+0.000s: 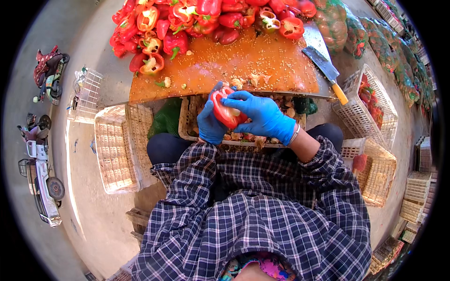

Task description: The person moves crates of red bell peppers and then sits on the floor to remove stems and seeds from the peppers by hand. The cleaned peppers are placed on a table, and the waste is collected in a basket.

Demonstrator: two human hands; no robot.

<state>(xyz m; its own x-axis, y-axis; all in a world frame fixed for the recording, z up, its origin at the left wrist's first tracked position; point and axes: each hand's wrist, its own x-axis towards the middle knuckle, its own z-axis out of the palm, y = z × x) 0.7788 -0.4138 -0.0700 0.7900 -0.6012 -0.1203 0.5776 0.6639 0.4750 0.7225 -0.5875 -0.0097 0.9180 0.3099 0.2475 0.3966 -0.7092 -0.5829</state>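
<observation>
My left hand [211, 121], in a blue glove, grips a cut red bell pepper [225, 117] from its left side. The pepper's hollow faces right, and pale core shows inside it. My right hand [262, 114], also gloved in blue, has its fingers at the opening; whether they pinch the core is hidden. Both hands are just off the near edge of an orange cutting board [225, 66] strewn with seeds. Below them a crate [184, 119] holds pepper cores and scraps. A pile of red bell peppers [207, 21], some cut open, covers the board's far side.
A cleaver [325, 66] with a yellow handle lies at the board's right edge. One plastic crate [372, 105] at right contains red peppers. Other crates [117, 147] flank me on the floor. Full mesh sacks [330, 26] stand far right; parked vehicles [44, 182] are at left.
</observation>
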